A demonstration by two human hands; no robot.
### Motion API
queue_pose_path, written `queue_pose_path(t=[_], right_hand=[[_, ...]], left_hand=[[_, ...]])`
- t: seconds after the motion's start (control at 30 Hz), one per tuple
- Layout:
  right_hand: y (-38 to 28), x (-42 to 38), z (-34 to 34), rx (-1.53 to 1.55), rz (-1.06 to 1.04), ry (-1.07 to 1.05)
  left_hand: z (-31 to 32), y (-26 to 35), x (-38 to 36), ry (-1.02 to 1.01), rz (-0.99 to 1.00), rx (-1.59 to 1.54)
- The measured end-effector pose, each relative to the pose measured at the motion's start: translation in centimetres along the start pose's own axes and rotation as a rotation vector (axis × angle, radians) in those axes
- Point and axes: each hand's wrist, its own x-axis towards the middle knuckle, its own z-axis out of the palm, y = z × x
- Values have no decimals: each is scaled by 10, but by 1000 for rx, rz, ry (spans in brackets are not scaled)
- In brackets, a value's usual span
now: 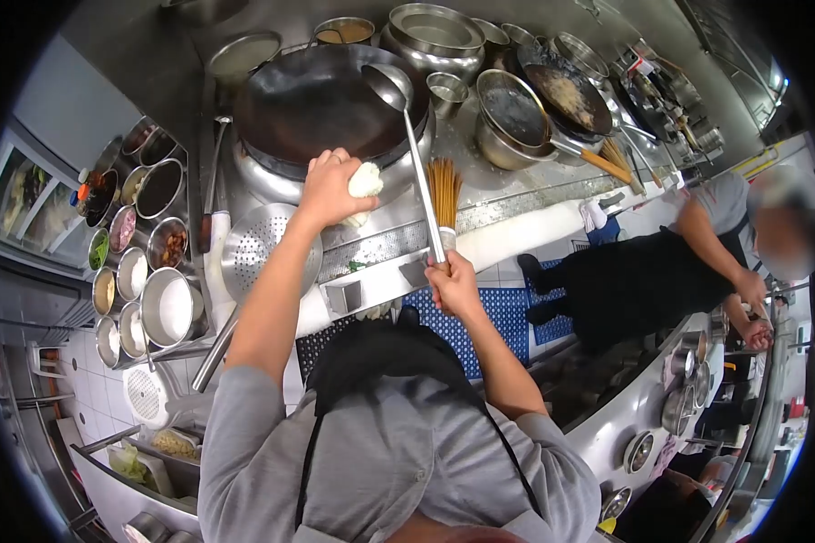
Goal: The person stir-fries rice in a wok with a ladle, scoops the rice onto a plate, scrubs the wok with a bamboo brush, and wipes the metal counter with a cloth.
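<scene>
My left hand (332,188) is closed on a bunched white cloth (365,180) at the near rim of a large dark wok (312,104). The wok sits on a round metal burner ring (264,175). My right hand (455,286) is wrapped round the end of a long metal ladle handle, and the ladle (417,158) slants away with its bowl over the wok's right side. Beside the ladle lies a bamboo wok brush (444,190). Below my left forearm a perforated strainer (261,249) rests at the counter edge.
Bowls and tins of seasonings (166,303) crowd the left side. Pots (435,32) line the back. A mesh strainer (513,104) tops a pot at right, near a second wok (566,95). A person in a black apron (647,285) stands at right.
</scene>
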Motion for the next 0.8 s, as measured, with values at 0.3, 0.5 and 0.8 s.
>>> queue_pose_path(t=[0.3, 0.5, 0.8], right_hand=[[-50, -3, -32, -92, -82, 136], [-131, 98, -32, -294, -271, 255], [-239, 281, -30, -647, -274, 414]], left_hand=[[4, 11, 2, -7, -26, 36], [5, 14, 4, -8, -32, 65], [11, 16, 9, -17, -57, 34]])
